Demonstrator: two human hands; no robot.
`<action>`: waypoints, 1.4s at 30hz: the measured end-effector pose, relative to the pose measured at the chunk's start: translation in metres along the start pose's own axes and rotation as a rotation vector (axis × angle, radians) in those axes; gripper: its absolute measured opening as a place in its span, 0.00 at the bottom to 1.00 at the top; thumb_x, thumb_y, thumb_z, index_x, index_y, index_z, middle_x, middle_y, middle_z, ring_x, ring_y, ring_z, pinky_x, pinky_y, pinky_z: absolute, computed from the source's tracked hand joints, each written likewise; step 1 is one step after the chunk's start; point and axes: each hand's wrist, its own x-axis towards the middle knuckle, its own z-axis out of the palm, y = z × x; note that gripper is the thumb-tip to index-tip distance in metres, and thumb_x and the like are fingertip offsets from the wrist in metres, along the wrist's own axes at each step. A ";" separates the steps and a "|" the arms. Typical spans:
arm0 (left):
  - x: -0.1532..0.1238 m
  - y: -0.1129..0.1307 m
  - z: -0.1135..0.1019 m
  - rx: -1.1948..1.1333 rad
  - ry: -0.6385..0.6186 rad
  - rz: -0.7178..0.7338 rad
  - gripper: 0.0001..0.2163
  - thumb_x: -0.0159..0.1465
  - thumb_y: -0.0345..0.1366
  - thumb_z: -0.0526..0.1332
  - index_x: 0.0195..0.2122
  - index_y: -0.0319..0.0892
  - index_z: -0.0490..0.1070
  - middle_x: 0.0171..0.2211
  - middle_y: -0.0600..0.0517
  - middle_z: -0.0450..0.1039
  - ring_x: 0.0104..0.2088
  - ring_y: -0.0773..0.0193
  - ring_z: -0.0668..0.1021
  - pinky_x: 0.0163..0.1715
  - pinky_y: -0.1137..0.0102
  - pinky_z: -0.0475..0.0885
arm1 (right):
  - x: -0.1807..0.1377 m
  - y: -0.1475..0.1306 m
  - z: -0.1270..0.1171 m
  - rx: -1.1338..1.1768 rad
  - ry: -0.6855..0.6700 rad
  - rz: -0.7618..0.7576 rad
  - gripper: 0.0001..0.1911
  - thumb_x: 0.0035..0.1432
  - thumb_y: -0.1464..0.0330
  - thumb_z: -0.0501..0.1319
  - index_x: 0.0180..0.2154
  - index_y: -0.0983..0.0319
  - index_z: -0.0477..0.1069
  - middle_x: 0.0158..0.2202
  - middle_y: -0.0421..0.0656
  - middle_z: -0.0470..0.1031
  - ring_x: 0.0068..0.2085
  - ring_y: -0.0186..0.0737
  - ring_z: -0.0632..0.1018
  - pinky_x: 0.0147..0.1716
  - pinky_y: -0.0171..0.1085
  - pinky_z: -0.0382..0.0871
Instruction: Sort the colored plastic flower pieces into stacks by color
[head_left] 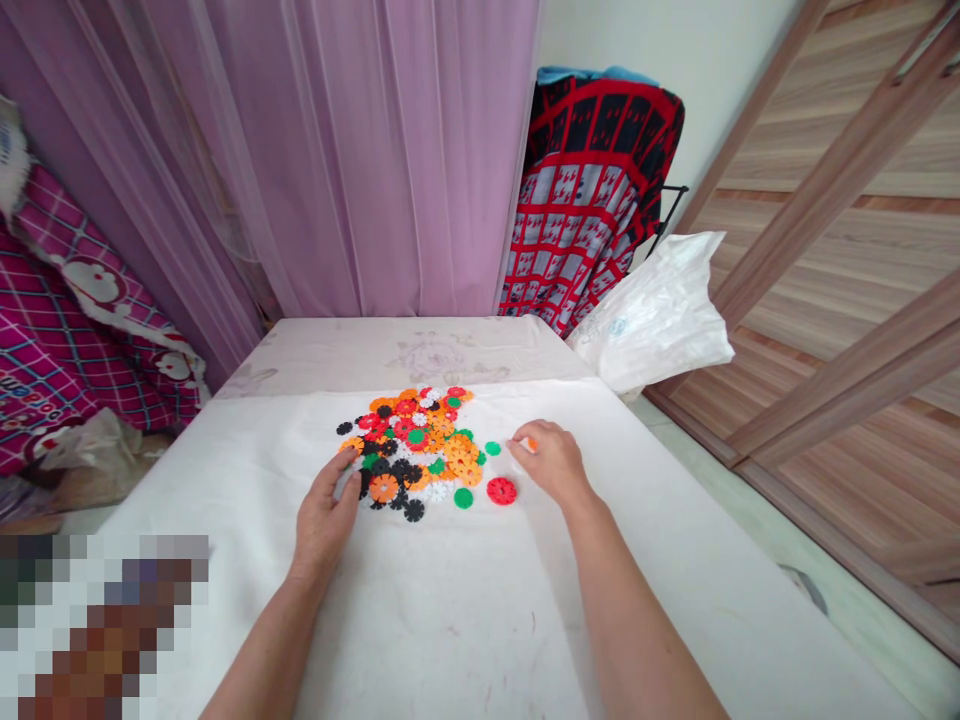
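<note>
A pile of small plastic snowflake discs (415,445) in orange, red, black, green and white lies on the white tablecloth (450,600). My left hand (328,510) rests at the pile's left edge, fingers together, touching a white disc by the black ones. My right hand (547,460) sits to the right of the pile, fingers pinched on an orange disc (531,444). A lone red disc (501,490) lies just left of that hand, with green discs (463,497) close by.
A white plastic bag (660,315) lies at the table's far right corner. A red and black patterned cloth (592,200) hangs behind, beside a pink curtain (360,150). Pink checked bedding (67,330) is on the left, a wooden sliding door (847,250) on the right.
</note>
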 end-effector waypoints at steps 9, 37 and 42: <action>-0.002 0.000 0.000 0.000 -0.008 -0.026 0.18 0.61 0.42 0.57 0.51 0.46 0.73 0.55 0.49 0.74 0.57 0.56 0.73 0.61 0.57 0.65 | -0.015 -0.074 0.013 -0.260 -0.302 -0.086 0.14 0.53 0.59 0.63 0.37 0.61 0.74 0.37 0.50 0.79 0.43 0.50 0.75 0.42 0.43 0.60; 0.004 0.058 0.122 0.779 -0.389 0.231 0.40 0.63 0.60 0.46 0.69 0.35 0.48 0.69 0.33 0.45 0.69 0.40 0.50 0.63 0.42 0.42 | 0.006 0.035 -0.010 0.247 0.070 0.288 0.13 0.50 0.56 0.62 0.35 0.56 0.73 0.36 0.39 0.78 0.33 0.38 0.76 0.32 0.36 0.64; 0.003 0.080 0.145 0.767 -0.519 0.326 0.37 0.65 0.58 0.45 0.69 0.40 0.50 0.70 0.38 0.45 0.69 0.41 0.49 0.64 0.41 0.41 | 0.004 0.055 -0.001 0.146 0.119 0.372 0.13 0.51 0.57 0.62 0.37 0.56 0.73 0.38 0.41 0.76 0.34 0.38 0.75 0.33 0.37 0.65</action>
